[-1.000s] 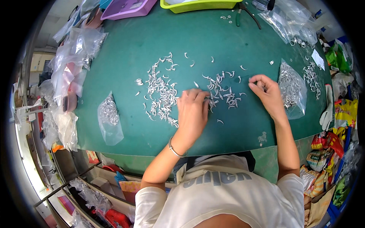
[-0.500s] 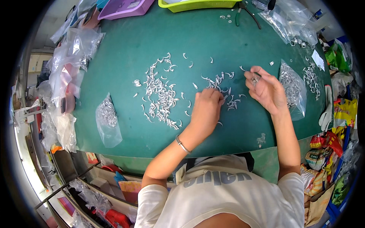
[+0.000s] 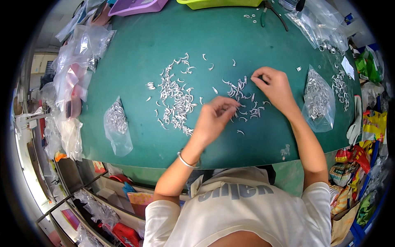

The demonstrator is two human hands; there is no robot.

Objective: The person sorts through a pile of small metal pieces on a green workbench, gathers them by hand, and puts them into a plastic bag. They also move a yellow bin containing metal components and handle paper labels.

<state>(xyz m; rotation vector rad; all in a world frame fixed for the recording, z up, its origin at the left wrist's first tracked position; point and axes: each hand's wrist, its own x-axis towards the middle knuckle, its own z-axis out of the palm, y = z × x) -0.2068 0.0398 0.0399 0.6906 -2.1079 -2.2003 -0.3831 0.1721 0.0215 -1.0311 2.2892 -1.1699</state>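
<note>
Small curved silvery metal pieces lie in a large loose heap (image 3: pixel 177 99) on the green table. A smaller cluster of the same pieces (image 3: pixel 237 90) lies between my two hands. My left hand (image 3: pixel 214 119) is at the near-left edge of this cluster, thumb and fingertips closed in a pinch. Whatever lies between those fingertips is too small to make out. My right hand (image 3: pixel 273 88) is beside the cluster's right side, palm down, its fingers closed together. What they hold, if anything, is hidden. A bracelet (image 3: pixel 186 161) circles my left wrist.
Clear bags of metal parts lie at left (image 3: pixel 117 123) and right (image 3: pixel 319 99). Ring-like parts (image 3: pixel 340 88) and a white glove (image 3: pixel 354 121) are near the right edge. Pliers (image 3: pixel 273 16), a green basket (image 3: pixel 222 4) and a purple basket (image 3: pixel 138 7) are at the far side.
My right hand has turned palm down and moved left toward the cluster; the small metal piece seen in its fingers is now hidden. My left hand has drawn back slightly left from the cluster.
</note>
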